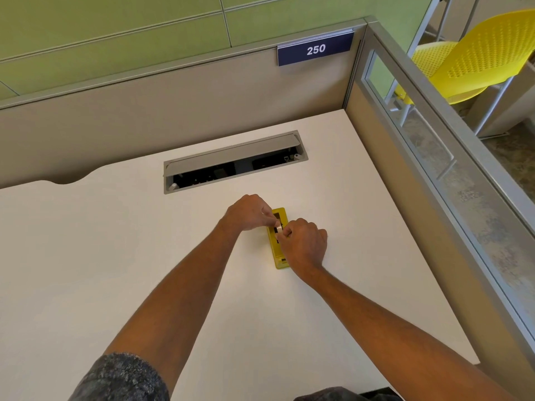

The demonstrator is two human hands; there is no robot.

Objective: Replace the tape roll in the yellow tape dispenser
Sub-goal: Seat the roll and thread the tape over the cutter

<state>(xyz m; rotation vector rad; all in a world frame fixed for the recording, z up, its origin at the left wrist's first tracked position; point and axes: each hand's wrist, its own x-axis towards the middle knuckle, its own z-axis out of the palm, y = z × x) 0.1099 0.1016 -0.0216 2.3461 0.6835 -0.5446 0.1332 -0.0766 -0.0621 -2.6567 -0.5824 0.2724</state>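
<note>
A yellow tape dispenser (278, 241) lies on the white desk (115, 256), its long side running away from me. A small tape roll (278, 225) stands on edge in the dispenser's middle slot. My left hand (249, 213) comes from the left and pinches the roll with thumb and fingertips. From the right, my right hand (304, 244) covers the dispenser's near half, its fingers closed on the roll and the dispenser's edge. The near end of the dispenser pokes out below my right hand.
An open grey cable hatch (234, 162) is sunk into the desk just beyond the dispenser. Beige partition walls close the back and right sides, with a blue "250" sign (315, 49). A yellow chair (474, 62) stands outside the partition.
</note>
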